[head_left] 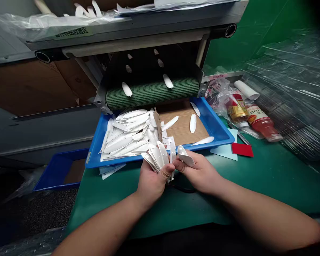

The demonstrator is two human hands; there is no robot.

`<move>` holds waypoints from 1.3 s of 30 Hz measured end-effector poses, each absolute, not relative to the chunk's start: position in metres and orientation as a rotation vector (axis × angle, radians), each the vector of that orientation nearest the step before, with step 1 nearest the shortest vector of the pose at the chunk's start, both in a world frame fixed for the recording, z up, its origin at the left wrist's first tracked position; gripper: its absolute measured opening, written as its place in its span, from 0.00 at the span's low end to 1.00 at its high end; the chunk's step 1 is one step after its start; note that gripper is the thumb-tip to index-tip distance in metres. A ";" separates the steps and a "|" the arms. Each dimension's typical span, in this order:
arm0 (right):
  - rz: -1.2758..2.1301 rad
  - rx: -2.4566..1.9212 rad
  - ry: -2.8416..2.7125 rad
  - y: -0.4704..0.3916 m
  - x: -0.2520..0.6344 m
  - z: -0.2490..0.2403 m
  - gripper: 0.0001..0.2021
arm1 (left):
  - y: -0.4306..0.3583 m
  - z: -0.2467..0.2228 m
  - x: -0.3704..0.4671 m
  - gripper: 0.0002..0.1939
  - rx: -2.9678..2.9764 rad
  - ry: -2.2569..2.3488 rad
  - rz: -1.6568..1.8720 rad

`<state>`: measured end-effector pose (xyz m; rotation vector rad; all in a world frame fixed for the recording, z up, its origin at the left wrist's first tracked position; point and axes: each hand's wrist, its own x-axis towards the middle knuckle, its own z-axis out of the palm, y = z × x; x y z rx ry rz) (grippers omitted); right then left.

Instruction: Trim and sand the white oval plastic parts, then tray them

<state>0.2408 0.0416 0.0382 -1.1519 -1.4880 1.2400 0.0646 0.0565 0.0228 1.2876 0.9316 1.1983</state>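
Note:
In my left hand (152, 183) I hold a fanned bunch of white oval plastic pieces (155, 157), my thumb pressed over them. My right hand (202, 172) pinches another white oval piece (186, 156), its fingertips meeting the left thumb. Small pegs or holes show on some of the pieces. Both hands are just in front of a blue tray (224, 137). A heap of the same white pieces (122, 138) fills the tray's left side. On cardboard (180, 129) at its right lie a few loose ones, among them a white piece (193, 123).
Above the tray ends a green conveyor belt (152, 93) carrying several white pieces. Bottles (262, 121), plastic bags (218, 93), a red card (242, 149) and stacked clear trays (290, 96) sit at right. Another blue tray (56, 170) stands lower left, beside the green table (256, 181).

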 end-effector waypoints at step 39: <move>1.392 -1.107 -1.119 0.033 0.227 0.023 0.21 | 0.048 0.026 0.073 0.25 1.310 1.050 1.219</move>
